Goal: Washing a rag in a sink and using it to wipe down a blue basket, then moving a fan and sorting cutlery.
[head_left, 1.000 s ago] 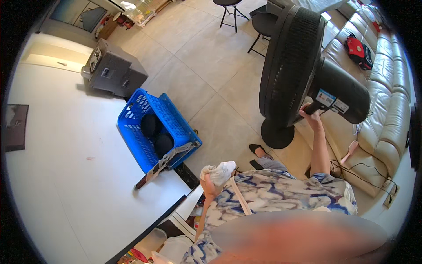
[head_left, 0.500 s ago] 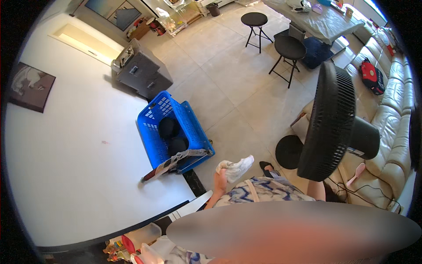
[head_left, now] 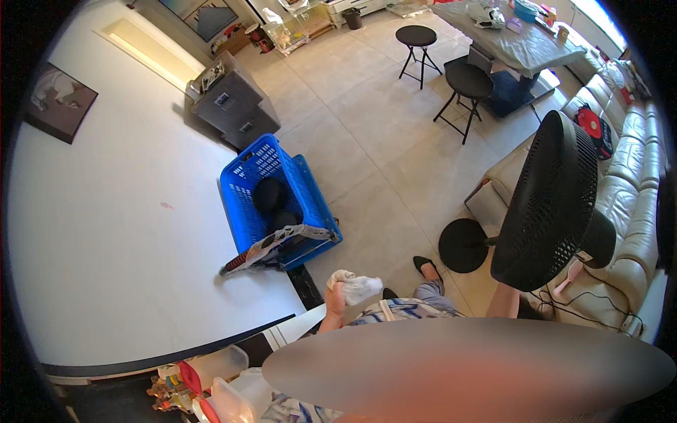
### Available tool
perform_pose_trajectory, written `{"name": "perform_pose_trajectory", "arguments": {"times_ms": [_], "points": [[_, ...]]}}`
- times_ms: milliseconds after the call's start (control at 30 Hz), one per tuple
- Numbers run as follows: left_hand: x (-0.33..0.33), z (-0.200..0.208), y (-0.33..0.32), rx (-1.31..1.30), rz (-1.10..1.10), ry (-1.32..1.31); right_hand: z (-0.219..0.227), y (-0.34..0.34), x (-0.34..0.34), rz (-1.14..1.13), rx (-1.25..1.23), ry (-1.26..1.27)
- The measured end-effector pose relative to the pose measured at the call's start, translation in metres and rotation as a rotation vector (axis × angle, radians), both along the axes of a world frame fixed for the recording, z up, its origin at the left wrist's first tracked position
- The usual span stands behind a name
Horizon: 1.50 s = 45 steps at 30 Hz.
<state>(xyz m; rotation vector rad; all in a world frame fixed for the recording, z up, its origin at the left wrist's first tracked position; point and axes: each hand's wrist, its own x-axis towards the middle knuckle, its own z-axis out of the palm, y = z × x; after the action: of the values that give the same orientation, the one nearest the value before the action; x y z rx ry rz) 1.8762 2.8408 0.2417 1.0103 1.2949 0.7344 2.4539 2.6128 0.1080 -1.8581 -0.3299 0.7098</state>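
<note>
My left hand (head_left: 334, 302) is closed around a crumpled white cloth (head_left: 361, 289), held up in front of my body on the left. On the right stands a black electric fan (head_left: 543, 201) with a round grille head and a flat round base (head_left: 463, 245) on the floor. My right arm (head_left: 503, 302) reaches up to the lower edge of the fan head. Its hand and fingers are hidden behind the fan, so their grip does not show.
A blue plastic basket (head_left: 321, 204) with dark round things inside stands by the white wall; a plastic-wrapped item lies across it. Black stools (head_left: 469, 79) stand ahead near a covered table (head_left: 525, 46). A pale sofa (head_left: 624, 183) runs along the right, with cables (head_left: 585, 310) near its end.
The cloth in my left hand has moved left and slightly lower. The fan head appears farther right and tilted differently. One foot shows farther forward, and the whole view has shifted slightly.
</note>
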Motion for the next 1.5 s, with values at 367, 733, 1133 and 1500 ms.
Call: {"name": "perform_pose_trajectory", "arguments": {"times_ms": [367, 733, 1133, 1500], "points": [[-0.001, -0.005, 0.006, -0.052, 0.0, -0.068, 0.03, -0.177, -0.074, -0.311, -0.178, 0.017], [0.018, 0.039, 0.001, -0.064, -0.07, -0.055, 0.055, -0.291, -0.133, -0.528, -0.323, 0.022], [0.02, 0.052, -0.004, -0.145, -0.046, -0.03, 0.081, -0.338, -0.147, -0.587, -0.45, 0.017], [-0.025, -0.008, -0.012, 0.138, -0.048, 0.236, 0.016, -0.2, -0.115, -0.269, -0.442, 0.09]]}}
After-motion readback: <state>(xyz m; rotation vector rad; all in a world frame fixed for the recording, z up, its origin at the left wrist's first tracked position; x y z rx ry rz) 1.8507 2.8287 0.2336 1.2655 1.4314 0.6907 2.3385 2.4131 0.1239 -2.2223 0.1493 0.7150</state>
